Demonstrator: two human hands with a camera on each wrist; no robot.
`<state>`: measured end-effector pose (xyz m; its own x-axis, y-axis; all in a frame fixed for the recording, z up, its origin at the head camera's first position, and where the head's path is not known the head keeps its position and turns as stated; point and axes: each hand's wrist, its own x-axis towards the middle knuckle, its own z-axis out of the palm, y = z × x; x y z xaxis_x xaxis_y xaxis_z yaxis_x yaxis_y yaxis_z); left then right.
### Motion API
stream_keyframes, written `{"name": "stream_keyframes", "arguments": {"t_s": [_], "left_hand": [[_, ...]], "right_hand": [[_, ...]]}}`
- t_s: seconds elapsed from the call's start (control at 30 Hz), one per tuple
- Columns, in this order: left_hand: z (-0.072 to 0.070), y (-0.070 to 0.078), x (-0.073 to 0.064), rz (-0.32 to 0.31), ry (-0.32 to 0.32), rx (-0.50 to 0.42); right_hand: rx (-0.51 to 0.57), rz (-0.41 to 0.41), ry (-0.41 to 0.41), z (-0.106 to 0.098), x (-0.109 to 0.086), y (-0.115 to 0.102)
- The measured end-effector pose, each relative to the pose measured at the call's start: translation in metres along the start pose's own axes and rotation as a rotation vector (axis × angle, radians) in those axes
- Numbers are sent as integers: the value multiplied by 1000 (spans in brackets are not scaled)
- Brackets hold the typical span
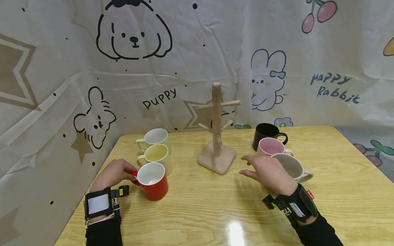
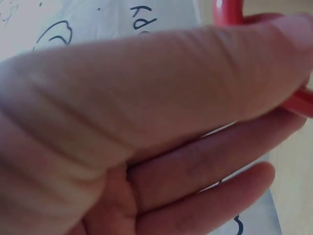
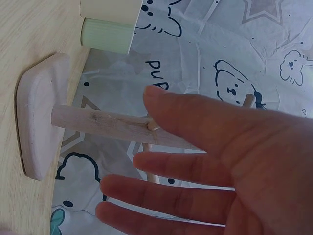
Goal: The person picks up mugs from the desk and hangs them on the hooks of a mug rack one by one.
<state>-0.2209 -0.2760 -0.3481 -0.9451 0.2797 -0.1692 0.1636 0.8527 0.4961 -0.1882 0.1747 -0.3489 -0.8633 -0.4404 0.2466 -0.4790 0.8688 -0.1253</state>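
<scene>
On the table's left side stands a red mug (image 1: 155, 188) with a white inside. My left hand (image 1: 115, 174) pinches its handle (image 2: 228, 11) between thumb and fingers. The left wrist view shows the thumb lying across that red handle. My right hand (image 1: 271, 172) hovers over the right side, fingers spread and holding nothing. Under and beside it are a cream mug (image 1: 290, 164) and a pink mug (image 1: 271, 147), both partly hidden by the hand. Between the hands rises a wooden mug tree (image 1: 217, 130) with bare pegs.
Behind the red mug stand a yellow mug (image 1: 160, 157) and a pale green mug (image 1: 157, 136), handles pointing left. A black mug (image 1: 264, 135) stands at the back right. A printed cloth (image 1: 197, 51) hangs behind the wooden table (image 1: 191, 215).
</scene>
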Motion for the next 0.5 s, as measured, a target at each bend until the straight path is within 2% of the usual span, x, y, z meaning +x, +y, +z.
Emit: {"name": "stream_keyframes", "arguments": {"t_s": [0.2,0.4,0.5], "left_hand": [[-3,8,-4,58,16,27],[-5,17,-4,217,14,23],[-5,20,-4,261,28,33]], "right_hand": [[-13,-4,0,2,1,0],[-2,5,-13,1,2,0],[9,12,-22,1,1,0]]}}
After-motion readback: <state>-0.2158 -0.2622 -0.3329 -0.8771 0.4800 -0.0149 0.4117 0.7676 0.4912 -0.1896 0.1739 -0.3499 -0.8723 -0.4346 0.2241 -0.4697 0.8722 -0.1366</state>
